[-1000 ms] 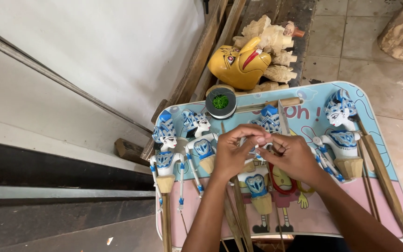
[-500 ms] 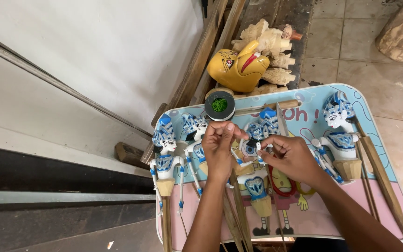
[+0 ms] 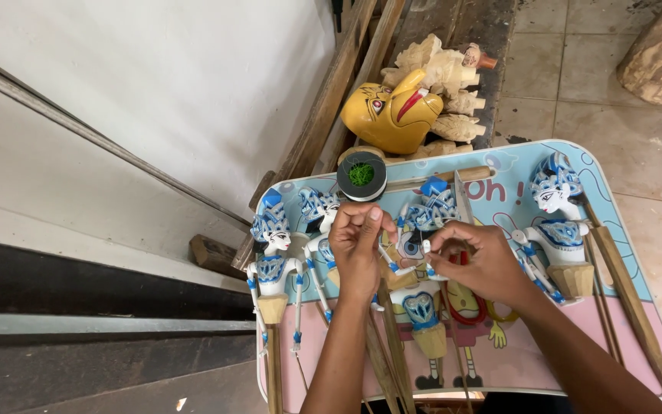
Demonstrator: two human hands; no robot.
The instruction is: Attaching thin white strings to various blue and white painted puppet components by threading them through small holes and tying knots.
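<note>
- Since a moment ago, left hand (image 3: 358, 249) has drawn apart from right hand (image 3: 478, 261).
- Left hand pinches something unclear.
- Right hand pinches the blue-and-white puppet's (image 3: 421, 230) arm, over the tabletop (image 3: 499, 180).

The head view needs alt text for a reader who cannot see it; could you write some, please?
Two hands, left hand and right hand, work on a blue-and-white puppet over a pastel table holding more puppets. A yellow mask lies beyond.
</note>
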